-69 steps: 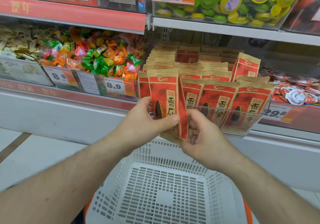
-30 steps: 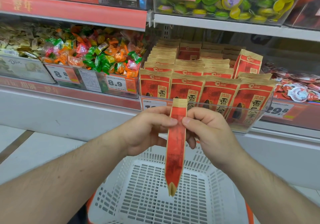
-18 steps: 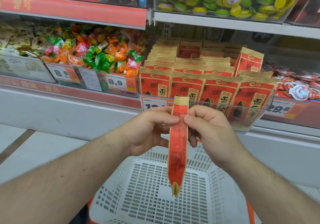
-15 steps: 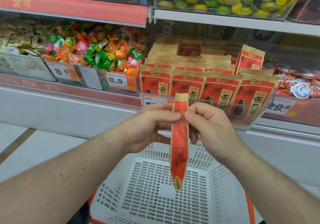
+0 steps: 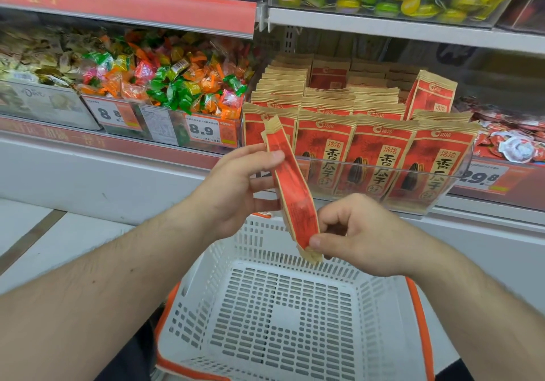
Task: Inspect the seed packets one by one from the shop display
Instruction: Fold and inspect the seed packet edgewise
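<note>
1. Shop aisle: shelving (image 5: 383, 28) with red price strips stands behind the grip, pale floor below it.
2. Seed packet (image 5: 292, 189): red with tan edges, turned edge-on and tilted, top end leaning left; held in the air in front of the display and above the basket.
3. Left hand (image 5: 236, 189): pinches the packet's upper part, thumb on the near face, fingers behind.
4. Right hand (image 5: 356, 233): pinches the packet's bottom end between thumb and curled fingers.
5. Shopping basket (image 5: 295, 318): white slotted plastic with an orange rim, directly below both hands.
6. Display tray (image 5: 442, 195): clear plastic, just behind the grip, holding rows of matching packets (image 5: 380, 156) standing upright; one packet (image 5: 430, 97) at the back right leans.
7. Wrapped sweets (image 5: 177, 83): orange and green, in a bin up and to the left of the grip, price tag (image 5: 203, 130) reading 8.9 on its front.
8. Red-and-white wrapped goods (image 5: 516, 142): to the right of the tray, partly cut off.
</note>
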